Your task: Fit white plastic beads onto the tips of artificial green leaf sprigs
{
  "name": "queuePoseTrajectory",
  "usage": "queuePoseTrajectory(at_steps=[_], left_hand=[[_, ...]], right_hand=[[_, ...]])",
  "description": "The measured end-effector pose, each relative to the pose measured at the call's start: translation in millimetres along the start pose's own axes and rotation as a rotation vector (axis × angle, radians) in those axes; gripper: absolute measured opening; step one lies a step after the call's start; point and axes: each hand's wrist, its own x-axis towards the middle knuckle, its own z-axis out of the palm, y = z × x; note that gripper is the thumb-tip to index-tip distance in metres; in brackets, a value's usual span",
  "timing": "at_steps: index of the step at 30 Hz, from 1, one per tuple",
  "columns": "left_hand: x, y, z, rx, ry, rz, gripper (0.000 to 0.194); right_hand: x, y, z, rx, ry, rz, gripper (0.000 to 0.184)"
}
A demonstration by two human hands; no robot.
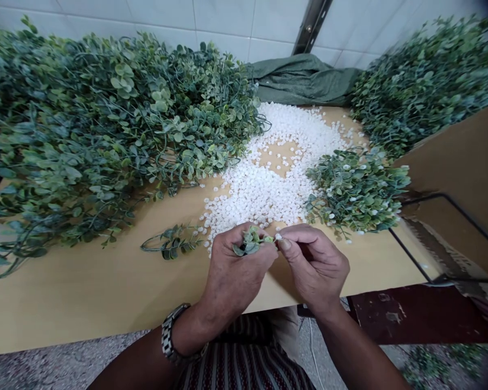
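Observation:
My left hand is closed around an artificial leaf sprig, whose green leaves poke out above the fingers. Thumb and forefinger of my right hand pinch a small white bead against the sprig's tip, close to the left fingertips. The sprig's stem is hidden inside the left hand. Just beyond both hands spreads a heap of white beads on the tabletop. Left of my left hand, a loose sprig with a looped stem lies flat, its leaves reaching toward the beads.
A big pile of artificial greenery fills the left and back. To the right lies a bunch with white tips, near a cardboard box and a black metal frame. A green cloth lies along the tiled wall.

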Motion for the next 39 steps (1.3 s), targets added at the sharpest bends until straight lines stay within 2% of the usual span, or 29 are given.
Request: queuePoseTrajectory(at_steps=[6,13,19,24,29,33,39], left_hand=[[1,1,2.0,-0.016,0.008,-0.013,0.014],[1,-3,0.8,0.011,0.01,-0.002,0.015],[4,-3,-0.6,0.045,-0.005,0.028,0.014],[5,-2,-3.3,0.051,-0.059,0.058,0.013],[2,-2,-6.4,0.082,-0.082,0.069,0.012],[0,-5,-5.5,0.1,-0.077,0.083,0.012],[-3,-8,-1.6,0.085,-0.013,0.101,0.015]], right_hand=[[-2,3,1,-0.059,0.005,-0.101,0.02],[-3,4,0,-0.133,0.017,-0.137,0.018],[-3,5,-2,-0.088,-0.02,-0.095,0.016],[1,1,-8,-0.009,-0.116,0.041,0.013],[4,-2,-13,0.068,-0.211,0.083,0.008],[4,-1,-14,0.027,-0.227,0.056,0.009],[-1,2,-10,-0.06,-0.151,-0.093,0.018]])
